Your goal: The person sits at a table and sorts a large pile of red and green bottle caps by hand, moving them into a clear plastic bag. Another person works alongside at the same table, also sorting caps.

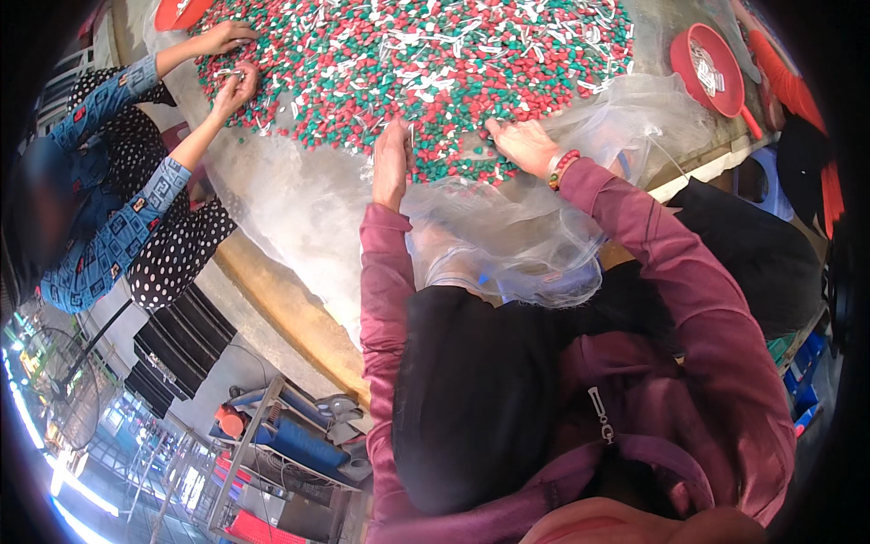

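A wide heap of small red, green and white pieces (435, 68) covers the table in front of me, with thin white strips (435, 38) scattered through it. My left hand (391, 165) rests at the heap's near edge, fingers drawn together and pointing down into the pieces. A pale bit shows by its fingertips, too small to name. To the right, my right hand (526, 145), with a beaded bracelet (564, 168) at the wrist, reaches in from the side. Its fingers are curled together over the pieces; what they pinch is hidden.
Translucent sheeting (507, 236) drapes over the near table edge onto my lap. A red handled basket (716, 77) holding white strips stands at right; another red container (177, 13) is at far left. On the left, a co-worker's hands (237, 89) work in the heap. A person in orange (788, 86) sits right.
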{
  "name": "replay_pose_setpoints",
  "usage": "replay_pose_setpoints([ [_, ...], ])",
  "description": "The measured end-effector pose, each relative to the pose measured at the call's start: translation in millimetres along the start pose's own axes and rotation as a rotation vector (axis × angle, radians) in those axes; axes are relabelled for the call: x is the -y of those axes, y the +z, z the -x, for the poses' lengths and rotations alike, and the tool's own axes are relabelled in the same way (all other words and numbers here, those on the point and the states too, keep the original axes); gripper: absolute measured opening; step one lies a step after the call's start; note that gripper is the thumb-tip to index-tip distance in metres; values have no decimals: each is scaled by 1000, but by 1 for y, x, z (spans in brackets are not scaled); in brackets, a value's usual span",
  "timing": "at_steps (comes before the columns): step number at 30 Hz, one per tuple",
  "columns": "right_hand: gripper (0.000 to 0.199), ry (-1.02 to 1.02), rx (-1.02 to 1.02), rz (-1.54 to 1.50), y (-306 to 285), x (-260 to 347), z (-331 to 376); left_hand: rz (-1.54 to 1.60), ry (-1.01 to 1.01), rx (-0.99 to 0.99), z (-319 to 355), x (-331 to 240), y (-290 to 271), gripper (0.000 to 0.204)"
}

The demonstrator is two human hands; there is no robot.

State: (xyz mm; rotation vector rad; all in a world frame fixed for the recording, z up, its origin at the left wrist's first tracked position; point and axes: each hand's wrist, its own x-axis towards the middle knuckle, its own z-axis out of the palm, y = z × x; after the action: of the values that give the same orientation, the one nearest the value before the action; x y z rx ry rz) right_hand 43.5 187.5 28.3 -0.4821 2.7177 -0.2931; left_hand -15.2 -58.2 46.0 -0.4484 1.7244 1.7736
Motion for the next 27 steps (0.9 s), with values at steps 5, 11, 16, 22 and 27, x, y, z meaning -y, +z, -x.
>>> replay_pose_setpoints([
  [5, 19, -89, 153, 25, -22, -7, -15, -720, 282, -22, 5, -41, 7, 22],
  [11, 20, 256, 221, -1296, -49, -13, -35, 610, 153, 436, 15, -61, 3, 13],
  [16, 16, 3, 312, -1889, -46, -16, -33, 484, 62, 443, 21, -46, -8, 21],
  [22, 22, 36, 123, -916, -24, 11, -41, -1104, 289, 122, 19, 1, 11, 18],
  [27, 23, 12, -62, -230, -4, 30, -43, -1393, 351, -123, 12, 35, 15, 25],
])
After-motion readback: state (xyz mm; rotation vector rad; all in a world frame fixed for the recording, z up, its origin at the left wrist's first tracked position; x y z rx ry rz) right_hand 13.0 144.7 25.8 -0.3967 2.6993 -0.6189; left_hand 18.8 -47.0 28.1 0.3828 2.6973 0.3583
